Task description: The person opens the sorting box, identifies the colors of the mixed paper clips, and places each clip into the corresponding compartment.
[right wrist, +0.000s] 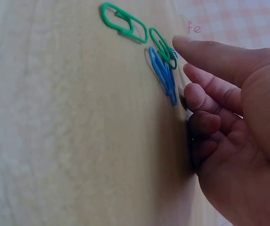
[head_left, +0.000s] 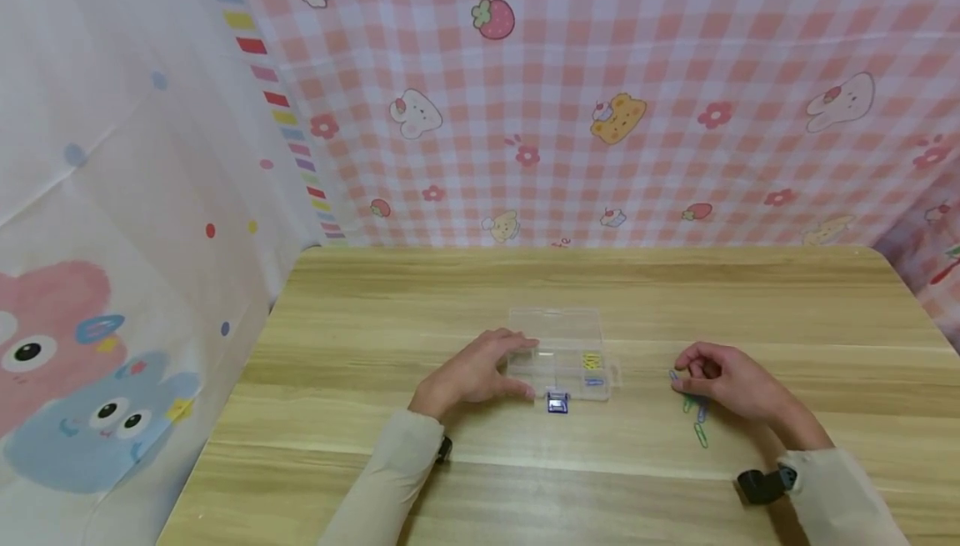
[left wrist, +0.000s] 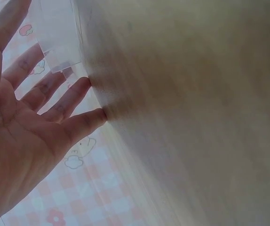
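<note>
A clear plastic compartment box [head_left: 570, 392] lies on the table with its transparent lid [head_left: 555, 325] laid back. One compartment holds yellow paper clips [head_left: 592, 361], and a blue paper clip [head_left: 594, 382] lies in the one in front of it. My left hand [head_left: 480, 369] touches the box's left end, thumb and fingers spread along it; the left wrist view shows these fingers [left wrist: 74, 96] fairly straight. To the right, my right hand [head_left: 726, 378] pinches a blue paper clip [head_left: 672, 375] between thumb and index finger. Beneath it lie green paper clips [right wrist: 124, 22] and blue paper clips [right wrist: 163, 75].
A small dark-blue-edged piece [head_left: 557, 402] sits against the box's front edge. The wooden table [head_left: 375, 304] backs onto a pink checked curtain [head_left: 480, 112], and a white printed curtain [head_left: 150, 196] hangs at its left.
</note>
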Available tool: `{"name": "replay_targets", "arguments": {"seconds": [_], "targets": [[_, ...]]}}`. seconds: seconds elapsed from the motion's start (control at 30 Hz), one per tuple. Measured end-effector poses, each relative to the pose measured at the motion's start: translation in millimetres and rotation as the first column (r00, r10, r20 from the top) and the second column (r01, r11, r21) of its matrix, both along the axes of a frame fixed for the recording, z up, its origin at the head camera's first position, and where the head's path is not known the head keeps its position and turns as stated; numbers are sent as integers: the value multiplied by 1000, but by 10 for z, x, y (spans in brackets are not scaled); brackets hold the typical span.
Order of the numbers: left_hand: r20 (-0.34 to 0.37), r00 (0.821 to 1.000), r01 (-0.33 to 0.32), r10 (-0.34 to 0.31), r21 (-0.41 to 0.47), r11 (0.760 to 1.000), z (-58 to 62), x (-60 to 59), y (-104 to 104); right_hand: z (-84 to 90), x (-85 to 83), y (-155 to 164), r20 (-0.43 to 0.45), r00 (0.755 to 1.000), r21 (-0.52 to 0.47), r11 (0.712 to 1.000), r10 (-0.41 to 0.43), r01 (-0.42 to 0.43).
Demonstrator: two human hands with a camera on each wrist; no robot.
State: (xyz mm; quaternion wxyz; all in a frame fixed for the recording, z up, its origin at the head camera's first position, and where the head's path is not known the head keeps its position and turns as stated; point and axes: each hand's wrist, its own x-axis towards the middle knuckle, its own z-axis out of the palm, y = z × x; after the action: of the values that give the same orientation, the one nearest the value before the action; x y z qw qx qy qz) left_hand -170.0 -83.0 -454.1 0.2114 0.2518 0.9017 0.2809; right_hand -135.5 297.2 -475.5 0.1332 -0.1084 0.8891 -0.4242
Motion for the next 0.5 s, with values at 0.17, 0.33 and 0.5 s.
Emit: {"name": "replay_targets", "arguments": {"seconds": [0.17,0.33,0.5], "targets": [[13,1000,-14,13,13,1000,8,1,11,-4,1,4,0,1000,6,1000,-9,9],[18,1000,-14,14,17,1000,12,4,11,-20,-5,2,2,1000,34,999,-24,23],[13,1000,-13,13,17,1000,-6,0,11,-23,-5,-1,12,999,61,997,-38,37]]}}
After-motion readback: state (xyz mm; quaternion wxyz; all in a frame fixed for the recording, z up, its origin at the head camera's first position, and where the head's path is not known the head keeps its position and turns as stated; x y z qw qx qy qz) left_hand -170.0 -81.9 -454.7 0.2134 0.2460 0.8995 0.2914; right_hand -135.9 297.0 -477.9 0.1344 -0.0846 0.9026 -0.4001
